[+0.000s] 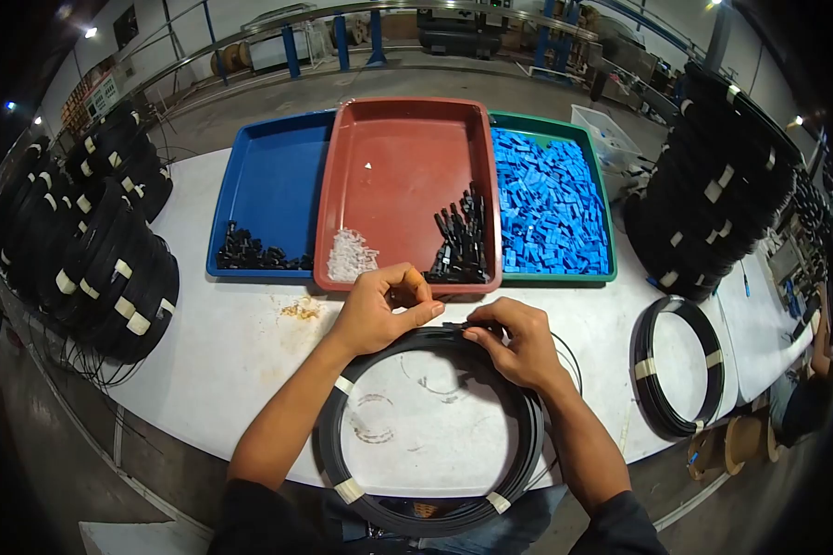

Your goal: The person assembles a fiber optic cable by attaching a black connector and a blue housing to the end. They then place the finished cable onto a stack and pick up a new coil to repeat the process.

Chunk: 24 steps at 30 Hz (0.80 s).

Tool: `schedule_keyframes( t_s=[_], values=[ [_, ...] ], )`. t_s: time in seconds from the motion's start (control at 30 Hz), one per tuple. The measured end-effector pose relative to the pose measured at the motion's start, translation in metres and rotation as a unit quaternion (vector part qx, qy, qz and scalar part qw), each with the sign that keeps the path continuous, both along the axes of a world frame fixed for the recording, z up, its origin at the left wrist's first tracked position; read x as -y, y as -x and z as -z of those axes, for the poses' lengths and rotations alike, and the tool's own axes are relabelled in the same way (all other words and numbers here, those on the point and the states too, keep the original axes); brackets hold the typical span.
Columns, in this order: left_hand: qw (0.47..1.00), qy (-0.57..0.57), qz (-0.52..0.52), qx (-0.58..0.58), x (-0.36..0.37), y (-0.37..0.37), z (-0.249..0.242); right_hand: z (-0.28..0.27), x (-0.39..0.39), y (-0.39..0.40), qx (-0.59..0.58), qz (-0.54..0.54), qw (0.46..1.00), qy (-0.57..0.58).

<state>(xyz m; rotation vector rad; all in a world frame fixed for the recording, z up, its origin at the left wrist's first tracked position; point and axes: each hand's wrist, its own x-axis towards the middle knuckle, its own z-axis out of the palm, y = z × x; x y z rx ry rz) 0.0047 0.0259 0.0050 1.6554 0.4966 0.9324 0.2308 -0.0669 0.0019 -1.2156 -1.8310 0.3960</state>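
A coil of black cable [333, 444], bound with pale tape, lies at the table's front edge below both hands. My right hand [514, 340] pinches a small black connector [453, 326] at the coil's top. Just left of it, my left hand [389, 310] has thumb and fingertips brought together in front of the red tray; what they hold, if anything, is too small to make out. The red tray [403, 194] holds small clear pieces [350, 256] and black connector parts [461, 240].
A blue tray [273, 185] with black parts is on the left, a green tray [604, 208] of blue pieces [546, 203] on the right. Stacked coils [111, 277] [713, 185] flank the table [204, 351]. Another coil [646, 370] lies at right. A person [805, 402] is at far right.
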Motion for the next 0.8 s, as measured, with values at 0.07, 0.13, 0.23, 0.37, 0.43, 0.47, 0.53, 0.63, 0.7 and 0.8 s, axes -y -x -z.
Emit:
schedule_keyframes(
  t_s=[0.07,0.13,0.23,0.37,0.43,0.47,0.53,0.63,0.7,0.8],
  values=[
    [0.999,0.023,-0.002,-0.027,0.005,0.0,0.005,0.0,0.0,0.0,-0.002,0.002,1.0,-0.002],
    [0.999,0.045,0.011,0.013,0.002,0.0,0.014,0.001,0.0,0.0,-0.01,0.0,1.0,-0.012],
    [0.996,0.063,0.016,0.057,0.001,0.002,0.017,0.002,-0.001,0.0,-0.007,-0.001,1.0,-0.014],
    [0.996,0.052,0.011,0.078,0.002,0.002,0.017,0.0,-0.001,0.001,-0.009,-0.003,1.0,-0.013],
    [0.994,0.057,0.017,0.088,0.004,0.002,0.017,0.0,0.0,0.002,-0.004,-0.002,1.0,-0.012],
    [0.993,0.06,0.02,0.098,0.005,0.003,0.017,0.0,0.0,0.002,0.002,-0.001,1.0,-0.015],
    [0.992,0.065,0.022,0.107,0.006,0.003,0.016,0.0,0.0,0.003,0.002,-0.001,1.0,-0.025],
    [0.995,0.041,0.031,0.09,0.007,0.004,0.014,0.0,0.0,0.003,0.004,0.0,0.999,-0.037],
    [0.996,0.037,0.043,0.075,0.009,0.004,0.013,0.0,0.001,0.003,0.002,-0.002,0.999,-0.048],
    [0.995,0.046,0.052,0.078,0.009,0.004,0.012,-0.002,0.002,0.004,0.0,-0.01,0.999,-0.054]
  ],
)
